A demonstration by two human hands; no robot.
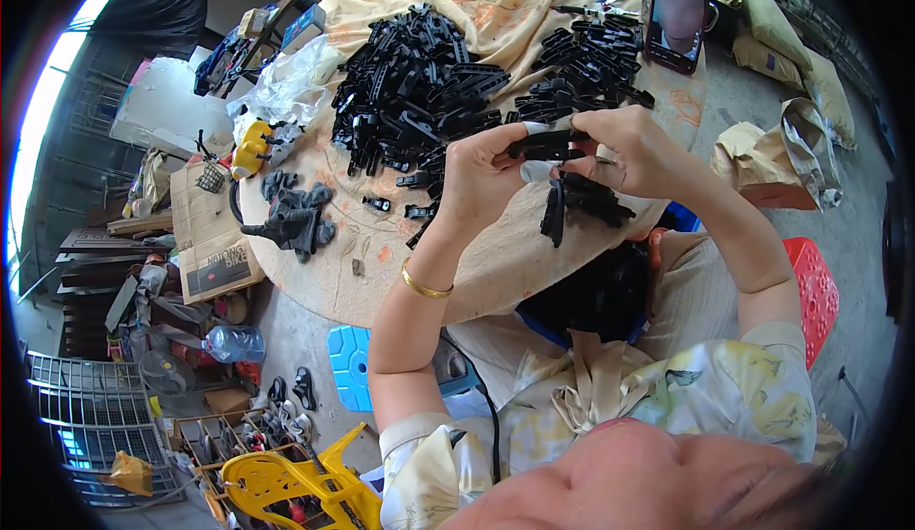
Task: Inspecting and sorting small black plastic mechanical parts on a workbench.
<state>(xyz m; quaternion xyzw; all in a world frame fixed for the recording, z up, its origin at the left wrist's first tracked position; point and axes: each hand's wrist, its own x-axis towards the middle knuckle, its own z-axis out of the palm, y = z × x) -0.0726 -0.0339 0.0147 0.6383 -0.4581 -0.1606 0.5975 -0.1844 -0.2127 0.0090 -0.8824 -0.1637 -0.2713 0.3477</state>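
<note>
Head view: a black plastic piece [547, 147] is held above the near part of a round table, gripped at its left end by the fingers of the left hand [479, 166] and at its right end by those of the right hand [637, 149]. Both hands are curled in a pinch, and white coverings are seen on the left fingertips. Whether a second part is being held cannot be told, since the ends are hidden by the fingers.

The table is covered by a cream patterned cloth [315, 277]. Beyond the left hand, a large heap of black parts [410, 87] is spread; its near right side is partly hidden by that hand. A second heap [586, 63] is piled beyond the right hand, with a phone [678, 15] propped upright just beside it. A small cluster of black parts [593, 198] is placed below the hands, near the table edge.

On the left of the table, a dark crumpled fabric item [297, 217], a yellow object [252, 149] and a clear plastic bag [294, 77] are seen. The floor is crowded by a blue stool [350, 368], a yellow chair [286, 482], a red stool [813, 292] and a brown paper bag [758, 158].
</note>
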